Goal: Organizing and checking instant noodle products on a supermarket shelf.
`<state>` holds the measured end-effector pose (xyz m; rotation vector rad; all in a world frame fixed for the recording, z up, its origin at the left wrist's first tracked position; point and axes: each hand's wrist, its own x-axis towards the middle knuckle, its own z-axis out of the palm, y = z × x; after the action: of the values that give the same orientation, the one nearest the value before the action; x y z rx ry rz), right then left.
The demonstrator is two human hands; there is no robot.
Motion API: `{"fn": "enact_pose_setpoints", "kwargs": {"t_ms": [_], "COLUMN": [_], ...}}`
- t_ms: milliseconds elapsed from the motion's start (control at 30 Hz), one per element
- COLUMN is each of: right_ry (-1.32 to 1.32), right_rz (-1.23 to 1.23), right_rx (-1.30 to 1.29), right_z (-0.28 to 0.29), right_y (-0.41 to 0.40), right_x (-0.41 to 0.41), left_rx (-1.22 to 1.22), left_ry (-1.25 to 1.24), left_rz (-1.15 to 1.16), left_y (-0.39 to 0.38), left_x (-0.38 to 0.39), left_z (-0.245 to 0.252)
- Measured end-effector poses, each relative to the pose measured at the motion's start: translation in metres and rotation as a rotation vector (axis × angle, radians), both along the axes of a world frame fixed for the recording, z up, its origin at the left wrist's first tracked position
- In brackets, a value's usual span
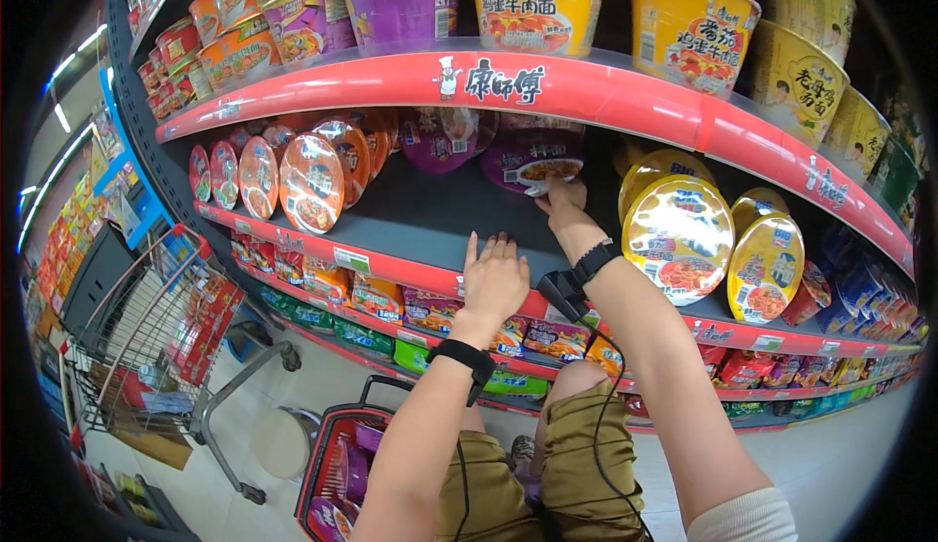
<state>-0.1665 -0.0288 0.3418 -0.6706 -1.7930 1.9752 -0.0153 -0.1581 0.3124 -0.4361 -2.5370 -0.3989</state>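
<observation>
My right hand [566, 201] reaches onto the middle shelf, its fingers at the lower edge of a purple instant noodle bowl [506, 161] that lies tilted with its lid facing out. Whether the fingers grip the bowl or only touch it is hard to tell. My left hand [498, 271] rests palm down on the dark shelf board [432, 212] near its red front edge, fingers spread and holding nothing. Behind, in the shade, more purple bowls [436, 148] stand. A red shopping basket [311, 461] with purple noodle bowls in it is on the floor below my left arm.
Orange-lidded bowls [311, 183] stand left on the shelf, yellow-lidded bowls [678, 242] to the right. A red-edged shelf [586, 84] with noodle tubs overhangs my hands. Bagged noodles [432, 310] fill the lower shelves. A wire shopping cart [146, 351] and a round stool [284, 443] are at left.
</observation>
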Motion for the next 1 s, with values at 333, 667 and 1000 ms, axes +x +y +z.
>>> {"fn": "enact_pose_setpoints", "kwargs": {"t_ms": [333, 667, 1000], "right_ry": [0.306, 0.913, 0.692], "right_rz": [0.534, 0.706, 0.761], "right_rx": [-0.225, 0.743, 0.658], "right_z": [0.051, -0.002, -0.030], "right_y": [0.000, -0.041, -0.031], "right_x": [0.162, 0.371, 0.443], "left_rx": [1.501, 2.268, 2.670], "left_ry": [-0.026, -0.536, -0.846], "left_rz": [-0.137, -0.455, -1.231], "left_y": [-0.029, -0.061, -0.041], "left_x": [0.069, 0.185, 0.232], "left_z": [0.029, -0.064, -0.052]}}
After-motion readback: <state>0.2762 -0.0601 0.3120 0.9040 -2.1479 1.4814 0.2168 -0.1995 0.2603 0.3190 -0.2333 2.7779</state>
